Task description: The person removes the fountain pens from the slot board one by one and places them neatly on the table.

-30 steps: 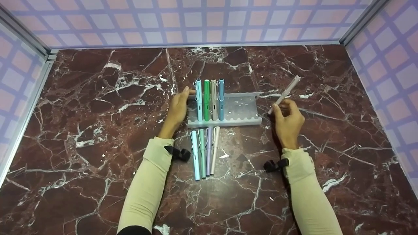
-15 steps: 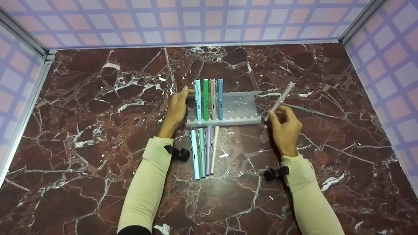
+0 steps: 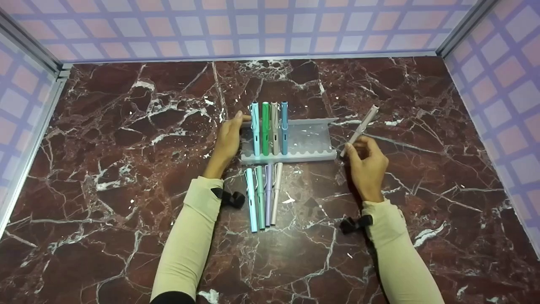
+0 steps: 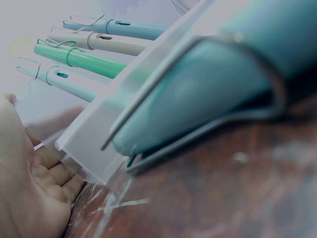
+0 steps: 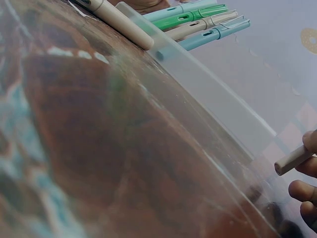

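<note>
A clear plastic pen stand [image 3: 310, 137] sits at mid-table. Light blue [image 3: 256, 131], green [image 3: 265, 131], taupe [image 3: 275, 131] and darker blue [image 3: 284, 131] pens lean side by side in its left half. My left hand [image 3: 228, 137] holds the stand's left end; in the left wrist view its curled fingers [image 4: 59, 173] show beside and behind the clear plastic. To the right of the stand, my right hand [image 3: 368, 164] pinches a pale pinkish-beige pen [image 3: 363, 126] near its lower end, with the pen tilted up and right. That pen's end [image 5: 292, 159] pokes out between the fingertips in the right wrist view.
In front of the stand, light blue [image 3: 252, 200], sage green [image 3: 260, 198], purple [image 3: 268, 196] and beige [image 3: 276, 194] pens lie close together on the dark red marbled table [image 3: 126, 245]. Checked panels [image 3: 270, 29] enclose the back and sides.
My right hand has shifted slightly left and toward me, lowering the pinched pen closer to the stand's right end. My left hand and the other pens stay in place.
</note>
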`<action>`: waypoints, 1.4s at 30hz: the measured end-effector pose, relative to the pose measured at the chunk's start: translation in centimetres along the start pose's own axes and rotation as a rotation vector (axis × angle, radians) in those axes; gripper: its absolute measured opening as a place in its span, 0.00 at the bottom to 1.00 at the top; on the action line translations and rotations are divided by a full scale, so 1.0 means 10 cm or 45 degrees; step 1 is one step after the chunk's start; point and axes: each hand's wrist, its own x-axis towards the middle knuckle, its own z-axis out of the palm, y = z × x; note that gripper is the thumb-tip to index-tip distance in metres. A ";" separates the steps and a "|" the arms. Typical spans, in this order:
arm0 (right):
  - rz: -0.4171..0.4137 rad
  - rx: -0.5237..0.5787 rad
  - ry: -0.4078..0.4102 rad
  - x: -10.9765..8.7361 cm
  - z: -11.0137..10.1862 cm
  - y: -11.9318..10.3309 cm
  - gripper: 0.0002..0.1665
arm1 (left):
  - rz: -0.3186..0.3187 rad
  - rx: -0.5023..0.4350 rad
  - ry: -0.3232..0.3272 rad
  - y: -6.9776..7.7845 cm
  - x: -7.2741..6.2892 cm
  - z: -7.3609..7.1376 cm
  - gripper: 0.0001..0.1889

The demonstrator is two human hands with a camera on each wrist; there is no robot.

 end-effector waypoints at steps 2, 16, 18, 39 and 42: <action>0.005 -0.003 -0.001 0.00 0.00 0.00 0.10 | 0.003 0.005 -0.005 0.00 0.01 0.00 0.27; -0.016 -0.036 -0.018 -0.09 -0.07 -0.01 0.10 | -0.010 0.023 -0.005 0.00 0.00 0.00 0.27; -0.015 -0.056 -0.036 -0.14 -0.10 -0.01 0.10 | 0.007 0.033 -0.006 -0.01 0.00 0.00 0.27; -0.055 -0.035 -0.128 -0.32 -0.23 -0.04 0.09 | -0.034 0.031 -0.032 0.03 -0.01 -0.01 0.28; -0.045 -0.038 -0.127 -0.32 -0.23 -0.04 0.09 | -0.030 0.050 -0.034 0.02 -0.01 -0.01 0.28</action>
